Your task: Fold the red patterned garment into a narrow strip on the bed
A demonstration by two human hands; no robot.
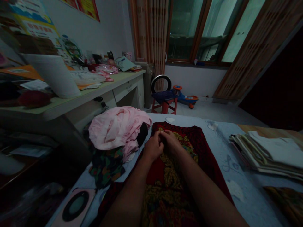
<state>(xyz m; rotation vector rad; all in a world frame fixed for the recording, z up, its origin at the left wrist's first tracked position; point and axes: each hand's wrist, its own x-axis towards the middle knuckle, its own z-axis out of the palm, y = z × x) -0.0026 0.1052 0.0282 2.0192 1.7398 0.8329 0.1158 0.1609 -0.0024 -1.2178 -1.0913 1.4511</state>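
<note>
A dark red garment with a gold leafy pattern (165, 171) lies spread out on the light blue bed cover. Over its upper part, my left hand (153, 147) and my right hand (171, 141) meet, fingertips close together. Both hands are closed in a pinch. Whatever sits between the fingers is too small or hidden to make out; it may be a bit of the garment. My forearms cover part of the pattern. Just left of the garment is a heap of pink cloth (113, 129), with a dark green patterned cloth (107, 167) under it.
Folded clothes (272, 151) are stacked on the right of the bed (227, 179). A pink case with a round dark ring (75, 206) lies front left. Along the left wall runs a cluttered desk (94, 91). Beyond the bed stands a red stool (165, 105).
</note>
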